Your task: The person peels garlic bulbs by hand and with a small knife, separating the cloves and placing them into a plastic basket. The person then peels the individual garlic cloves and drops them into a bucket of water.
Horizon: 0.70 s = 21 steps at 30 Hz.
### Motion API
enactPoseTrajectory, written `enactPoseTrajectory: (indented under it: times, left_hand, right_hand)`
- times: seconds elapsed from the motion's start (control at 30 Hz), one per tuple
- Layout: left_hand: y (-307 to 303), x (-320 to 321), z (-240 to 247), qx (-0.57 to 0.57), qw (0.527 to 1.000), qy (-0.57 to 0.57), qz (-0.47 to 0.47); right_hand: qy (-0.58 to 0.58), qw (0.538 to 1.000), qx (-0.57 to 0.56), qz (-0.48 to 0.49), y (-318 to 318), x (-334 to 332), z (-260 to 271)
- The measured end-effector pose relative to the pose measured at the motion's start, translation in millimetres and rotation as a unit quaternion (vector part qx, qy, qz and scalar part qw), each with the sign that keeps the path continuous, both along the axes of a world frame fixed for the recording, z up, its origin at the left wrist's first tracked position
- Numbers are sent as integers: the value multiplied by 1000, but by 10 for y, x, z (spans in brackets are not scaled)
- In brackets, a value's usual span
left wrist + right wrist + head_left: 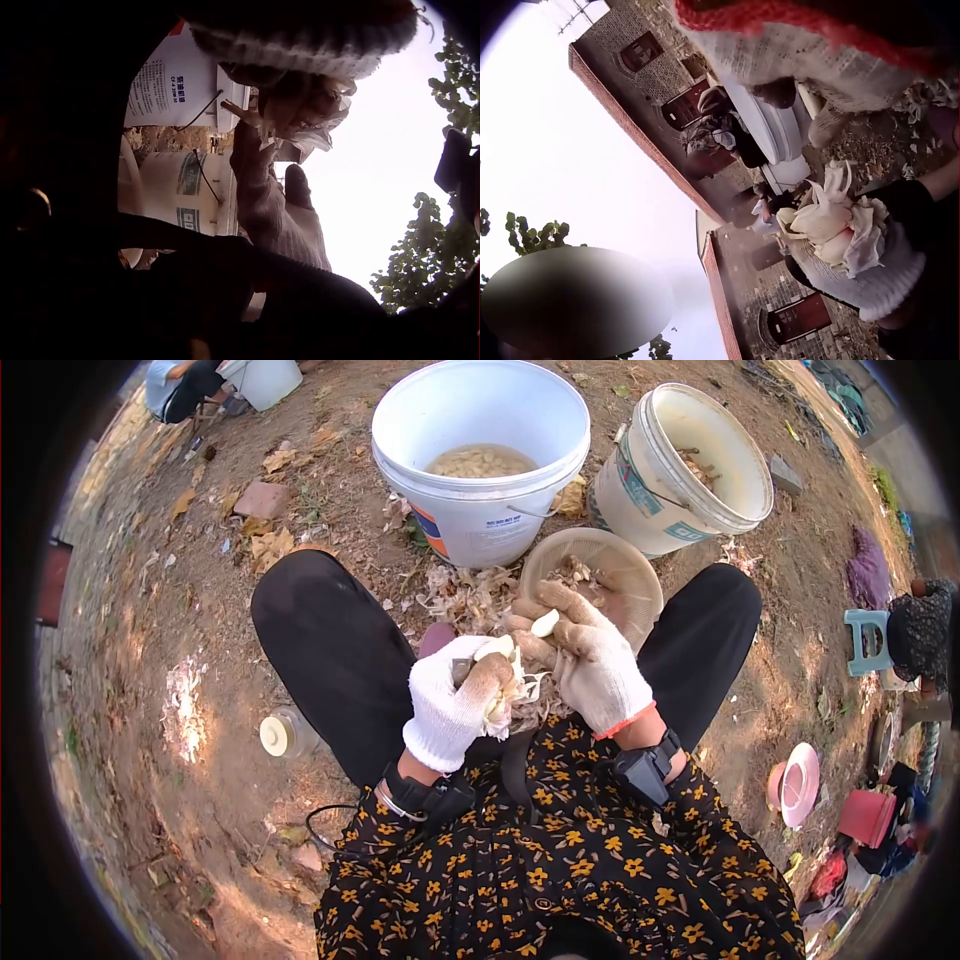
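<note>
My left hand (440, 705), in a white knitted glove with a brown-stained thumb, grips a partly peeled garlic bulb (500, 695). Pale cloves and torn papery skin stick out of this bulb in the right wrist view. A small grey flat piece (461, 672) shows by the left thumb. Just to the right, my right hand (598, 672), gloved with a red cuff edge, pinches a peeled white garlic clove (545, 623) between thumb and fingers. Beyond the right hand, a beige bowl (645, 595) holds some brownish scraps. Garlic skins (470, 598) lie heaped between the legs.
A white bucket (465, 525) with pale cloves in liquid stands ahead. To its right leans a second bucket (640, 505) with brownish contents. A lidded jar (285, 734) sits by the left leg. Other people and a blue stool (868, 642) are farther off.
</note>
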State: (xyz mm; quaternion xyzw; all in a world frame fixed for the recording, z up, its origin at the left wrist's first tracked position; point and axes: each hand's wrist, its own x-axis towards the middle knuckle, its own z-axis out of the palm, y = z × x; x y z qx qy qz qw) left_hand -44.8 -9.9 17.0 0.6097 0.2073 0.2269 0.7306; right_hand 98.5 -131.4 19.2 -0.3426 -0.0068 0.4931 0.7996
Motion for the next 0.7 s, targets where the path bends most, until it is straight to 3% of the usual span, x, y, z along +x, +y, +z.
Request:
enactPoseTrajectory:
  times: [0.27, 0.33, 0.4, 0.5, 0.63, 0.7]
  left_hand:
    - [-25, 140, 73, 99, 987, 105, -77]
    - [-4, 149, 55, 179, 977, 98, -68]
    - [7, 158, 14, 252, 962, 87, -57]
    - [33, 168, 106, 164, 969, 166, -83]
    - [96, 217, 107, 267, 928, 235, -112]
    - [79, 212, 88, 258, 940, 200, -98]
  right_hand:
    - [-84, 995, -51, 27, 81, -153, 7]
    - [-80, 994, -63, 28, 79, -186, 28]
    - [-58, 998, 10, 33, 44, -170, -71]
    - [-49, 997, 56, 34, 46, -159, -198]
    - [-108, 992, 15, 71, 41, -213, -133]
    - [33, 996, 63, 50, 47, -188, -243]
